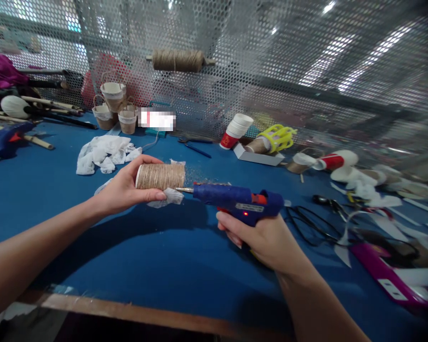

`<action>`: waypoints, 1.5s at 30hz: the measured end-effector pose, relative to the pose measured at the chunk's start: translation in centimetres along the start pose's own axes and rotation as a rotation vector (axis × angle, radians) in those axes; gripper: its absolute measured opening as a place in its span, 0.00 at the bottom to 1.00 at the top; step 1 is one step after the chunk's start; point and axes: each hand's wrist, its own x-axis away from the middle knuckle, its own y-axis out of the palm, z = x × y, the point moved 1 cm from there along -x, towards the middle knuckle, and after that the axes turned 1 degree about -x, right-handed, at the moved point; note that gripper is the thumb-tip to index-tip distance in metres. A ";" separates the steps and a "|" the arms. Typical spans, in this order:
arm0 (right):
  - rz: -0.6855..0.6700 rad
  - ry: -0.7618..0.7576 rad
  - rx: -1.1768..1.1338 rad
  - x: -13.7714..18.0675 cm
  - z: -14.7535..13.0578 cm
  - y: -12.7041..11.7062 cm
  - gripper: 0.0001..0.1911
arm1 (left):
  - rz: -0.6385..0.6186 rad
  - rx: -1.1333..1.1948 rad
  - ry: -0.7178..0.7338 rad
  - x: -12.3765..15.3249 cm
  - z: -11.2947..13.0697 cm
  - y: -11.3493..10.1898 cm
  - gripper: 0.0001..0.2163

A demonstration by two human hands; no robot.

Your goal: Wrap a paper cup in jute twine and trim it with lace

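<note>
My left hand point(128, 187) is wrapped round a twine-covered cup point(162, 176) that lies on its side, its white rim to the left. Pieces of thin white fabric point(171, 196) stick out from the cup's right end. In my right hand point(251, 232) is a blue hot glue gun point(235, 200) with a small red light lit. Its metal nozzle points left and meets, or nearly meets, the cup's lower right edge; I cannot tell if they touch. Loose white fabric scraps point(105, 153) lie beyond my left hand.
Small twine baskets point(127, 121) stand at the back left, near pliers point(196, 146). A twine roll point(178, 61) hangs on the mesh wall. Stacked paper cups point(237, 129) stand behind the glue gun. Black cable point(306, 225) and a purple power strip point(388, 273) lie right; another glue gun point(10, 137) lies left.
</note>
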 end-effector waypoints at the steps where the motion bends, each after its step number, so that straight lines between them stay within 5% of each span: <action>1: -0.002 -0.002 0.000 0.0 0.0 0.0 0.17 | -0.002 0.001 -0.006 0.0 0.0 0.0 0.24; 20: 0.134 0.040 -0.225 -0.5 0.5 0.3 0.14 | -0.085 -0.180 0.193 0.7 0.3 0.2 0.25; 35: 0.080 0.013 -0.041 0.2 -0.1 0.3 0.16 | -0.051 0.074 -0.072 0.2 0.3 0.3 0.24; 45: 0.090 0.050 -0.060 0.4 -0.6 0.5 0.15 | -0.049 0.139 -0.076 0.2 0.2 0.2 0.24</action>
